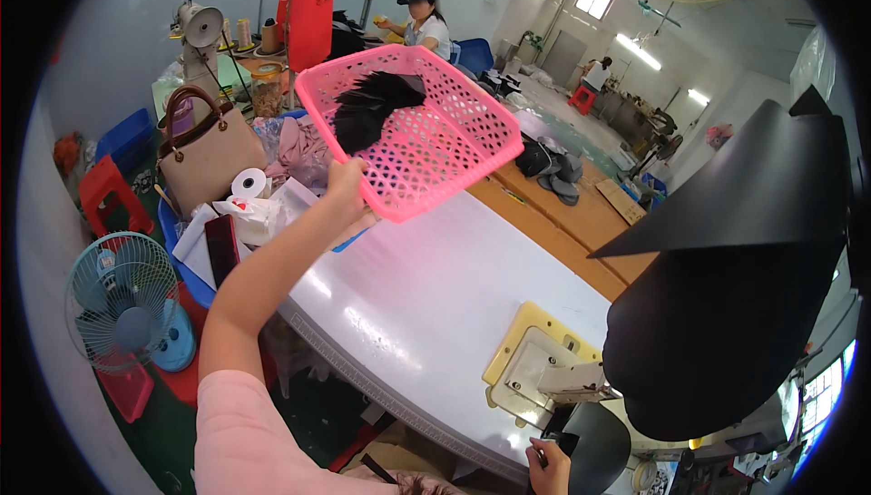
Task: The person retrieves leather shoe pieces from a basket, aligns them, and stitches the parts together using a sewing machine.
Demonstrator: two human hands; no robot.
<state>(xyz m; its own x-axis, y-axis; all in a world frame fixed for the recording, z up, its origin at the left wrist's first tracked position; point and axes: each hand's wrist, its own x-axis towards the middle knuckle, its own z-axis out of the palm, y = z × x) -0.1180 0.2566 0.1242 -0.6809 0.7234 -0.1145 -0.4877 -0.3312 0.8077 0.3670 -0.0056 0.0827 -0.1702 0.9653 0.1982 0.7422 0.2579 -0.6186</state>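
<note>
My left hand (347, 197) grips the near left side of a pink plastic basket (454, 182), which is raised and tilted above the white table. Inside it, toward the far left, lies a fanned stack of black pieces (374, 109), thin and flat. Low in the view, my right hand (549, 470) is closed, its fingers curled; what they hold, if anything, is hidden. Beside it is a dark rounded piece (594, 445), next to the metal bed of a sewing machine (531, 372) set in a yellow plate.
A large black sheet-like shape (726, 323) blocks much of the right side. At left are a beige handbag (210, 161), a white roll (249, 184), a phone (220, 250) and a blue fan (127, 309). Brown tables (544, 223) stand beyond; a person (426, 28) sits behind the basket.
</note>
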